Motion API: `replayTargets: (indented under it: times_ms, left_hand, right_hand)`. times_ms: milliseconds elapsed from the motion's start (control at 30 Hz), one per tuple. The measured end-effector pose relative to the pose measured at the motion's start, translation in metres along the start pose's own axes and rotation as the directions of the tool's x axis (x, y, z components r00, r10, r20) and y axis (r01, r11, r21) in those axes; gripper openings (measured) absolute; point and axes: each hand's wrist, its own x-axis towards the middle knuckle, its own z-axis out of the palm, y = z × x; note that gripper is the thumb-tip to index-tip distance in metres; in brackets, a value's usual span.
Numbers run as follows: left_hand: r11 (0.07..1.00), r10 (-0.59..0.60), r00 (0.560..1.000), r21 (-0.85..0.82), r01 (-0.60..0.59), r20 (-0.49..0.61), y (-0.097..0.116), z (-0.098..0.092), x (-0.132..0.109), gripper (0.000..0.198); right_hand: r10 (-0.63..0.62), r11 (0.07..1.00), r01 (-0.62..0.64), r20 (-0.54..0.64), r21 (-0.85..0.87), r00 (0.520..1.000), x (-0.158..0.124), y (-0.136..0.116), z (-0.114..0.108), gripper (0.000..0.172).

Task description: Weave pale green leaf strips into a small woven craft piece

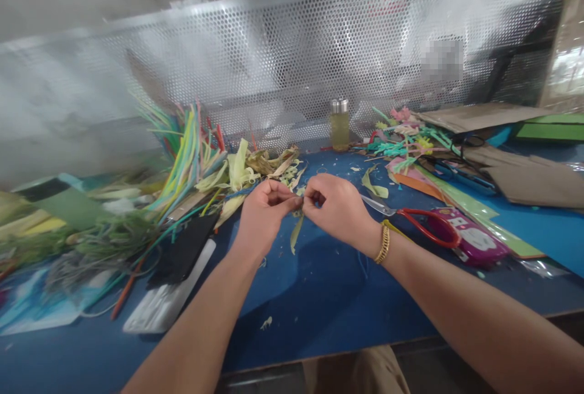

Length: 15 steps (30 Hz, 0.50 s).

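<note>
My left hand [261, 216] and my right hand [341, 207] meet above the middle of the table, fingertips nearly touching. Both are closed in a pinch, and whatever sits between the fingers is too small to make out. Just below the fingertips shows a narrow pale-green husk strip [296, 236]; I cannot tell whether it hangs from them or lies on the table. Behind the left hand is a heap of dried corn husks [239, 169]. Scissors [426, 224] with red handles lie beside my right wrist, blades toward the hand.
Colourful pipe cleaners [182, 151] stand at the left, near a black phone [185, 248]. A lidded bottle of yellowish liquid [340, 129] stands at the back before a perforated metal panel [296, 65]. Rightward lie a purple packet [477, 239] and brown cardboard [538, 178].
</note>
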Motion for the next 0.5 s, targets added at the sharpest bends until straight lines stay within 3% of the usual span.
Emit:
replayTargets:
  times_ms: [167,333,500]
  left_hand:
    - [0.997,-0.024,1.0,-0.07,0.025,0.017,-0.002,-0.003,0.003,0.031]
    - [0.996,-0.045,0.999,-0.078,0.044,-0.013,0.001,-0.004,0.003,0.034]
    - [0.996,-0.069,0.997,-0.064,0.068,-0.015,0.002,-0.004,0.003,0.035]
  right_hand:
    - [0.104,0.977,-0.111,0.047,0.182,0.993,0.002,0.003,0.002,0.009]
    - [0.223,0.855,-0.256,0.126,0.451,0.967,0.003,0.01,0.008,0.007]
    - [0.266,0.778,-0.302,0.147,0.55,0.953,0.004,0.013,0.011,0.006]
